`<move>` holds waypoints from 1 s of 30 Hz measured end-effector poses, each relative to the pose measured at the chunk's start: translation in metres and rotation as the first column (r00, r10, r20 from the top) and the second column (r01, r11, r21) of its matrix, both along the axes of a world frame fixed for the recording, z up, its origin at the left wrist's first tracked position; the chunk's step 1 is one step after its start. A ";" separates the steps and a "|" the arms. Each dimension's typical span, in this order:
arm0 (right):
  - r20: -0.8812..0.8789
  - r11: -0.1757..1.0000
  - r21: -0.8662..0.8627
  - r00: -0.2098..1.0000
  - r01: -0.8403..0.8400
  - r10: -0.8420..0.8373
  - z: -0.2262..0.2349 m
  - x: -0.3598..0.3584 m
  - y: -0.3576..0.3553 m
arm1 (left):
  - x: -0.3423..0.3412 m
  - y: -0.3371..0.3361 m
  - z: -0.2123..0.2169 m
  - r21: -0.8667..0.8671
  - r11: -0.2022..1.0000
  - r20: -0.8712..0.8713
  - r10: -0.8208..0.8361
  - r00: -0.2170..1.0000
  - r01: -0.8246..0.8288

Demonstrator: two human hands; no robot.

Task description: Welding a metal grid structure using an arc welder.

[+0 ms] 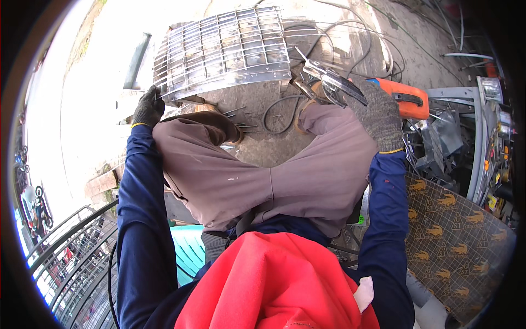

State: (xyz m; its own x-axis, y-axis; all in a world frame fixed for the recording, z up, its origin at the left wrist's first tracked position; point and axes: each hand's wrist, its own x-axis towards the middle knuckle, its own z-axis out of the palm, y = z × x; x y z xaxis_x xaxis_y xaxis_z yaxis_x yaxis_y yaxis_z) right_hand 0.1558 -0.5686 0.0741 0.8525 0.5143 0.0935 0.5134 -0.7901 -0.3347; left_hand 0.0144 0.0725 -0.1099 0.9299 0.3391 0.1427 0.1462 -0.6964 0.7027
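Metal grid [230, 48] over sheet metal sits far and slightly left of centre, beyond the knees. Left hand [148, 109], gloved, fingers curled at the grid's near left corner; whether it grips or only touches cannot be told. Right hand [379, 116], gloved, closed around a clamp-like tool [335, 82] with a thin rod [301, 54] pointing far-left, near the grid's right end; orange case [417, 112] just right of this hand.

Silvery metal grid [226, 54] beside electrode holder [341, 85]
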 end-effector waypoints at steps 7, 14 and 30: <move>-0.095 0.999 -0.019 0.995 0.033 -0.034 0.003 0.000 0.002 | -0.003 -0.002 0.007 -0.613 0.742 -0.197 0.190 0.962 -0.272; -0.044 1.000 -0.003 0.999 -0.028 0.028 -0.004 0.002 0.009 | -0.028 0.030 -0.002 -0.136 0.988 -0.118 0.053 0.992 -0.069; 0.038 1.000 0.004 0.999 -0.014 0.014 -0.004 0.001 -0.003 | -0.002 -0.035 0.041 0.406 0.909 -0.002 -0.104 0.995 0.096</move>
State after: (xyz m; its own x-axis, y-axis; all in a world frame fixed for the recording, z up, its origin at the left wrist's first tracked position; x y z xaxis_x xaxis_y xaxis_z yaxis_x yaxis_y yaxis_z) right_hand 0.1566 -0.5721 0.0702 0.8411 0.5255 0.1280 0.5366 -0.7815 -0.3182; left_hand 0.0121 0.0379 -0.0690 0.9515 0.1538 0.2664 0.0502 -0.9321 0.3587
